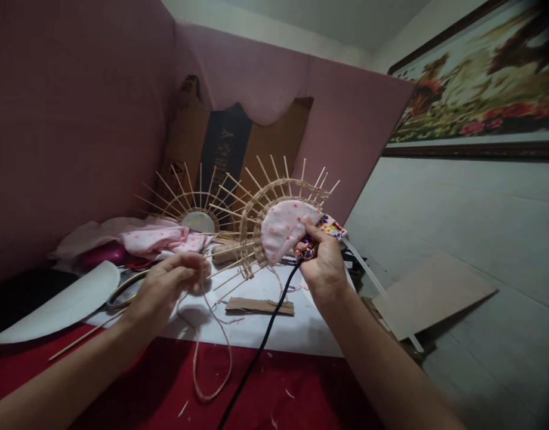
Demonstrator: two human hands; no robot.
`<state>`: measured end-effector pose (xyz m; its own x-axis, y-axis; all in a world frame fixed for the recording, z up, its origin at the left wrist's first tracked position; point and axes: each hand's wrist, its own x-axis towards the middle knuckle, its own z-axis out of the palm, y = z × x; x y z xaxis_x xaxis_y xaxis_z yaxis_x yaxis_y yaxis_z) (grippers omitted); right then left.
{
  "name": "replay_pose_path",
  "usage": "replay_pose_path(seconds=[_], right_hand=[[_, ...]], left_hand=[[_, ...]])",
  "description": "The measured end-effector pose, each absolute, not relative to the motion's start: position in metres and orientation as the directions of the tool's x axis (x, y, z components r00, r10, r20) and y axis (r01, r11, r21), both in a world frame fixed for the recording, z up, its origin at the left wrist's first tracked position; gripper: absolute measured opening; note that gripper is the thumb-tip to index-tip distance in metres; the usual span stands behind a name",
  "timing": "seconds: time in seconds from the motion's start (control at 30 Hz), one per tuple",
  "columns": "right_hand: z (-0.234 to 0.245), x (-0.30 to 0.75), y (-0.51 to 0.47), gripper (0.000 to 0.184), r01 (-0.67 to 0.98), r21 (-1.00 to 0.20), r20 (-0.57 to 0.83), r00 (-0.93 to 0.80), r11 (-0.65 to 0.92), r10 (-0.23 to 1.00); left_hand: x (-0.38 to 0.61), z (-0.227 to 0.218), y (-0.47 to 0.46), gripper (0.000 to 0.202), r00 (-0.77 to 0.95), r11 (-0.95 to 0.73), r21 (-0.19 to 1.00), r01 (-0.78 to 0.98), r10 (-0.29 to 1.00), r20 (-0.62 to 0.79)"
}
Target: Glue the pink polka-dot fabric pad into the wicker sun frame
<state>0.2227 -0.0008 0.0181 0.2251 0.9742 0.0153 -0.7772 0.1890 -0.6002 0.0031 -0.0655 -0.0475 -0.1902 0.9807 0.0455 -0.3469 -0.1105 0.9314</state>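
Observation:
My right hand (323, 257) grips a half-round fan-like piece (286, 230), its centre covered in pink dotted cloth. Thin wooden sticks radiate from it, with twine woven in rows around the cloth. Colourful patterned fabric (332, 227) shows beside my right fingers, and a black cord (266, 340) runs down from there. To the left of the sticks, my left hand (178, 278) is closed in a pinch on a strand of twine (196, 367), which hangs in a loop below. The fingertips of that hand are partly blurred.
Behind stands a similar stick piece (199, 222) before a cardboard box (274, 143). Pink cloth (162, 236), a white paper plate (64, 304) and a loose stick (84, 337) lie left. A cardboard strip (259, 307) rests on white paper (252, 334) over red cloth (301, 388).

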Motion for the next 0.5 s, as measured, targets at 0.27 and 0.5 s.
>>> replay_pose_path(seconds=[0.27,0.5], right_hand=[[0.018,0.223,-0.001,0.019,-0.782,-0.599,0.024,0.197,0.172,0.980],[0.016,0.226,0.003,0.017,-0.770,-0.615,0.026,0.196,0.170,0.980]], left_hand=[[0.023,-0.021,-0.038,0.021,0.534,0.292,0.863,-0.411,0.845,-0.031],[0.028,-0.044,-0.046,0.029,0.593,0.369,0.771,-0.519,0.805,0.014]])
